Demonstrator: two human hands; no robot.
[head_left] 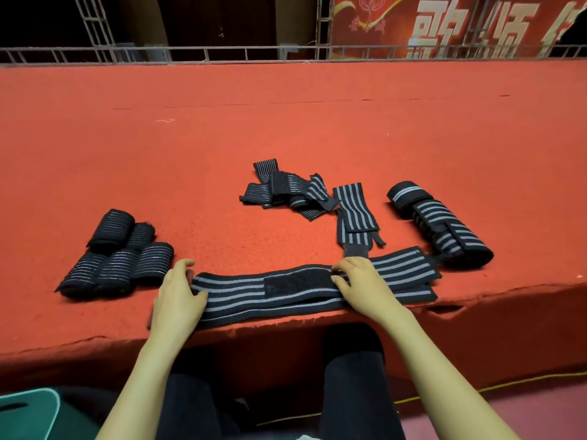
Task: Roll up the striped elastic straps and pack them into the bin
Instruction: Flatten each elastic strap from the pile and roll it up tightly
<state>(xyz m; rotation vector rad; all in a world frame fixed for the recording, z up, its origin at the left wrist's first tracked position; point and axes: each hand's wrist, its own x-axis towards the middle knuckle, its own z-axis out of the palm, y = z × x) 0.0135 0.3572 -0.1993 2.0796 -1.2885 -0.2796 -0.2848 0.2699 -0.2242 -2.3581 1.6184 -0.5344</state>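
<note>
Red carpet (286, 122) covered the raised platform, with a metal truss (203, 54) and a red banner (444, 23) behind it. At the platform's front edge, the left hand (178, 293) gripped the left end of a striped strap (241, 300), thumb laid on top and fingers curled over the end; the right hand (362, 284) lay on the same strap further along, fingers bent and tips pressed to it, though I could not tell whether it pinched the cloth or only held it down. The strap lay flat, doubled over on itself and running left to right; it was black elastic with lengthwise grey stripes and had a dark fuzzy fastener patch (295, 282) between the hands; its right end reached past the right hand.

Left of it sat a cluster of finished rolls (117, 255), black with fine pale lines, touching one another; beyond the strap lay a tangled heap (286, 192) of loose straps; just right of that lay a folded wide-striped strap (357, 214); further right lay two thick rolls (444, 223). A teal bin (28, 414) showed at the lower left corner, below the platform, its contents out of view.
</note>
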